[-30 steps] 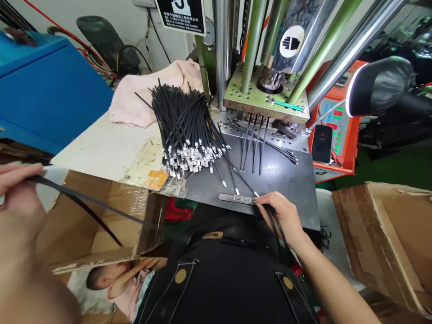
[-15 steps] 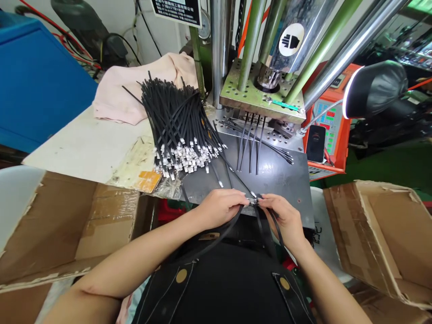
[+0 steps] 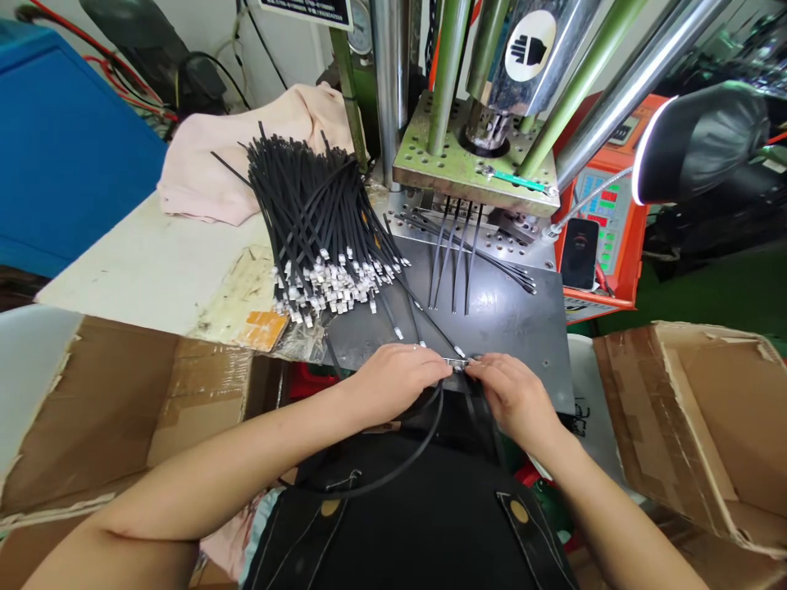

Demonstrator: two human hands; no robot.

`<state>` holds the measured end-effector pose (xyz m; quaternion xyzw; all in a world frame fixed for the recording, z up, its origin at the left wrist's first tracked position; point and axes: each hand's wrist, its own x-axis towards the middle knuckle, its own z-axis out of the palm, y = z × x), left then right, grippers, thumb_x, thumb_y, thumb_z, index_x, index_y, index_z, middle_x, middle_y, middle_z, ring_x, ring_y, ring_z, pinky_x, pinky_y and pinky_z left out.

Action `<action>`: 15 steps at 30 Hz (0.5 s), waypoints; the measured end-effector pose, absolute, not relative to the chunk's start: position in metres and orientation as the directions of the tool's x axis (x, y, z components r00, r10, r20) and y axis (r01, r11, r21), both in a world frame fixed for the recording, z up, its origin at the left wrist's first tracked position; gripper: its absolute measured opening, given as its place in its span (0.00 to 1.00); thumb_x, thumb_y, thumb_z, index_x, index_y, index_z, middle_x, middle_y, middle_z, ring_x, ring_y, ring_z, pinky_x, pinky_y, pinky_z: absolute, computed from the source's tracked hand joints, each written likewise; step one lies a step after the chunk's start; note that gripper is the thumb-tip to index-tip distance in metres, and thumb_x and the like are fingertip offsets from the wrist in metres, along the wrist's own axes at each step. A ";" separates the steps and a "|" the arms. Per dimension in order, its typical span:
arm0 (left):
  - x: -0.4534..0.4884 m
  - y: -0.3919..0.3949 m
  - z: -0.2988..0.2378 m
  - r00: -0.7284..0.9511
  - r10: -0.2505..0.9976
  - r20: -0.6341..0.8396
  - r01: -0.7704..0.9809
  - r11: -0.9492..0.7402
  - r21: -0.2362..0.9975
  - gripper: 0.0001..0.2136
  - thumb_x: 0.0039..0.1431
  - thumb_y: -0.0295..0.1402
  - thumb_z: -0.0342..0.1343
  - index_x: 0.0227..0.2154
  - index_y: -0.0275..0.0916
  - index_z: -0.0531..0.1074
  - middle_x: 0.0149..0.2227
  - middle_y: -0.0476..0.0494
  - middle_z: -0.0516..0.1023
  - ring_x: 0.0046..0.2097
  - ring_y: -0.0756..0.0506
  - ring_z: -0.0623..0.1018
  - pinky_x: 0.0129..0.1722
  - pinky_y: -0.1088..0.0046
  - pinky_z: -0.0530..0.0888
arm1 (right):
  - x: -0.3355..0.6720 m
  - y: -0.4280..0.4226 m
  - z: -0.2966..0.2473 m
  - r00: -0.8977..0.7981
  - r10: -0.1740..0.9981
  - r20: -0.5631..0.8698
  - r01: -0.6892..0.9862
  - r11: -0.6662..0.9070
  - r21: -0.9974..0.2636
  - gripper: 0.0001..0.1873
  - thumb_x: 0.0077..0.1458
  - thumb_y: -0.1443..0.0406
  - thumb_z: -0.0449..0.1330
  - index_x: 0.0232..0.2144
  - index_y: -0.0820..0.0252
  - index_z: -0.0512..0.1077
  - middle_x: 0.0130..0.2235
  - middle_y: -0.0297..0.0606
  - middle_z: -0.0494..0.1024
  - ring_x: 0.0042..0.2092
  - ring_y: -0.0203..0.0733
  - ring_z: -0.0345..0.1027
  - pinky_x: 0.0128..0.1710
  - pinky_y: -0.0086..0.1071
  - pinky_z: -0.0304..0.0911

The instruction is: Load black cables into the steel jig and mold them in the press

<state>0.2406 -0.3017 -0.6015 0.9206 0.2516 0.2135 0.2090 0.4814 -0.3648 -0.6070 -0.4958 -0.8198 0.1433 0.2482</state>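
Between my fingertips, at the front edge of the dark metal plate (image 3: pixel 510 328), sits a small shiny metal bar (image 3: pixel 457 362). My left hand (image 3: pixel 406 378) is closed in a pinch at its left end. A black cable (image 3: pixel 424 447) loops down from beside those fingers across the apron. On the right end, my right hand (image 3: pixel 513 389) pinches the bar; more dark cable hangs below, mostly hidden. One loose cable end with a pale connector (image 3: pixel 458 351) lies just behind the bar. Farther left is a big pile of black cables (image 3: pixel 307 188) with whitish connectors towards me.
Several cables (image 3: pixel 455 266) run out from under the green press plate (image 3: pixel 424 168). Right of the press stand an orange control box (image 3: pixel 620 279), a phone (image 3: pixel 579 252) and a lamp (image 3: pixel 701 147). Cardboard boxes (image 3: pixel 202 401) flank me. A pink cloth (image 3: pixel 209 164) lies behind the pile.
The view has shifted slightly. My right fingers have closed in over the bar's right end, and the cable under my left hand now bows out in a wider loop.
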 end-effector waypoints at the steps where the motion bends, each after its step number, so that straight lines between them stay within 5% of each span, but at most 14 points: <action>1: 0.238 -0.301 -0.604 0.761 0.576 0.298 0.357 -0.756 0.549 0.14 0.67 0.26 0.45 0.41 0.39 0.77 0.44 0.43 0.81 0.43 0.47 0.80 0.44 0.73 0.77 | 0.487 -0.366 -0.609 -0.368 0.895 0.250 0.726 0.445 -0.525 0.14 0.64 0.72 0.53 0.48 0.58 0.72 0.44 0.41 0.79 0.47 0.44 0.71 0.48 0.40 0.69; 7: 0.229 -0.305 -0.620 0.576 0.761 0.297 0.305 -0.537 0.786 0.08 0.65 0.30 0.53 0.33 0.39 0.76 0.35 0.45 0.81 0.43 0.48 0.80 0.46 0.75 0.75 | 0.507 -0.373 -0.628 -0.183 0.942 0.281 0.765 0.316 -0.562 0.10 0.60 0.66 0.59 0.44 0.58 0.73 0.40 0.42 0.75 0.44 0.47 0.67 0.45 0.43 0.67; 15: 0.239 -0.304 -0.597 0.687 0.724 0.056 0.534 -0.556 0.637 0.07 0.61 0.25 0.48 0.39 0.40 0.67 0.33 0.50 0.77 0.31 0.50 0.75 0.30 0.77 0.67 | 0.517 -0.336 -0.596 -0.367 0.930 -0.032 0.741 0.272 -0.614 0.10 0.62 0.66 0.55 0.41 0.56 0.76 0.40 0.38 0.80 0.42 0.43 0.72 0.44 0.37 0.67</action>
